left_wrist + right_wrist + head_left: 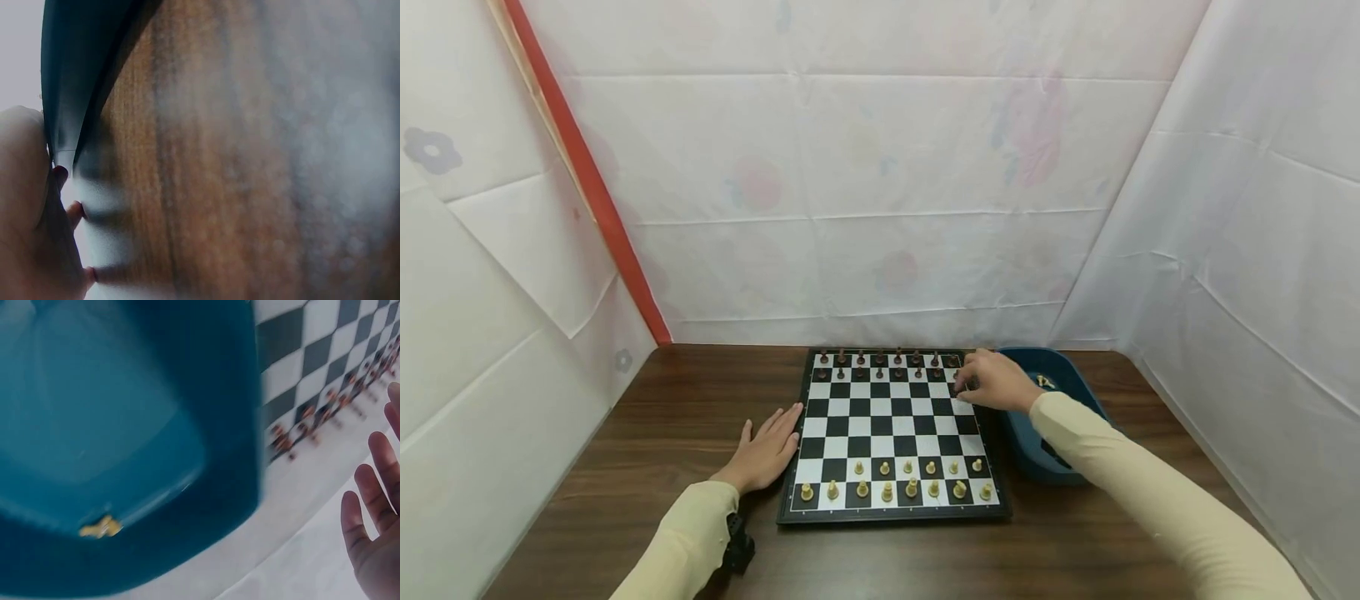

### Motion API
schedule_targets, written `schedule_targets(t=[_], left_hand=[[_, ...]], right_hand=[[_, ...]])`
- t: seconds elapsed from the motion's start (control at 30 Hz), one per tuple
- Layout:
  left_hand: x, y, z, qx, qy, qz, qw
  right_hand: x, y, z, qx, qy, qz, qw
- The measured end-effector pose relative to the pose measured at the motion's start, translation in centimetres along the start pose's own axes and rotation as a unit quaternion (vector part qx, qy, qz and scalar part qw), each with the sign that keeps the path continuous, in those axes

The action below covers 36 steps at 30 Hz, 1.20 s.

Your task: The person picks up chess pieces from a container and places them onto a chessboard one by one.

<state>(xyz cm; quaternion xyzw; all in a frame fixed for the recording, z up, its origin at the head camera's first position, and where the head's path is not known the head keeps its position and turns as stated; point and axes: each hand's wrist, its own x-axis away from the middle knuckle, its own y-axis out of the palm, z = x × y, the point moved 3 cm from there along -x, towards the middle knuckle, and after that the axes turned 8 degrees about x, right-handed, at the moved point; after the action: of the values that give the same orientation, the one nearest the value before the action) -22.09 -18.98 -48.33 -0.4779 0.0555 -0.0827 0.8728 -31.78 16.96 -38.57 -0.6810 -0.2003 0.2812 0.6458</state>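
Observation:
A black-and-white chessboard (881, 406) lies on the table. Dark red-brown chess pieces (344, 400) stand in two rows along its far side, and cream pieces (912, 487) stand in two rows on the near side. My left hand (763, 454) rests flat at the board's left edge, its fingertips touching the rim. Over the far right corner of the board hovers my right hand (996, 380), fingers loosely bent and parted from the thumb, beside the rightmost dark pieces. Nothing shows between its fingers, which look extended in the right wrist view.
A blue plastic bin (1018, 450) stands just right of the board, under the right forearm. Inside it lie yellowish pieces (101, 527). The brown wooden table (700, 392) is bounded by white sheeting (880, 208) at the back and sides.

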Motion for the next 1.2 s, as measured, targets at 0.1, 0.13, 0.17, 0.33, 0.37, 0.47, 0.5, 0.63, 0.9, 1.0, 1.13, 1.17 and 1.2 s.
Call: schedule_targets(t=[0.1,0.13,0.17,0.33,0.37,0.47,0.5,0.63,0.9,1.0,1.13,1.17,1.2], left_hand=[[0.1,0.0,-0.1,0.000,-0.001,0.000,1.0000],[0.2,0.0,-0.1,0.000,-0.002,0.000,1.0000],[0.2,0.0,-0.1,0.000,-0.002,0.000,1.0000],[0.4,-0.1,-0.1,0.002,-0.005,0.003,1.0000],[0.4,-0.1,0.0,0.004,-0.006,0.003,1.0000],[0.4,-0.2,0.1,0.005,-0.008,-0.001,1.0000],[0.4,-0.2,0.2,0.003,-0.009,-0.002,1.0000],[0.4,-0.2,0.2,-0.001,-0.011,-0.007,0.9999],[0.4,-0.2,0.3,-0.001,-0.017,-0.005,0.9998],[0.4,-0.1,0.4,0.001,-0.019,-0.006,0.9998],[0.4,-0.1,0.4,0.001,-0.021,-0.007,0.9998],[0.4,-0.2,0.4,0.000,-0.021,-0.005,0.9998],[0.3,-0.2,0.4,-0.001,-0.020,-0.003,0.9998]], right_hand=[[0.7,-0.4,1.7,0.005,0.010,0.004,1.000],[0.9,-0.5,2.2,0.006,0.013,0.005,1.000],[1.1,-0.6,2.8,0.008,0.012,0.007,1.000],[2.1,-0.2,5.9,0.041,-0.010,0.012,0.999],[2.3,0.0,6.5,0.049,-0.017,0.013,0.999],[3.0,0.6,8.6,0.081,-0.029,0.006,0.996],[3.2,0.9,9.3,0.090,-0.032,0.002,0.995],[3.8,2.0,11.7,0.125,-0.037,-0.006,0.991],[4.2,3.1,13.2,0.213,-0.062,0.001,0.975],[3.9,3.6,13.5,0.233,-0.073,0.015,0.970],[3.3,4.3,13.7,0.267,-0.107,0.031,0.957],[3.1,4.4,13.7,0.278,-0.116,0.034,0.953],[3.0,4.6,13.7,0.287,-0.124,0.038,0.949]])
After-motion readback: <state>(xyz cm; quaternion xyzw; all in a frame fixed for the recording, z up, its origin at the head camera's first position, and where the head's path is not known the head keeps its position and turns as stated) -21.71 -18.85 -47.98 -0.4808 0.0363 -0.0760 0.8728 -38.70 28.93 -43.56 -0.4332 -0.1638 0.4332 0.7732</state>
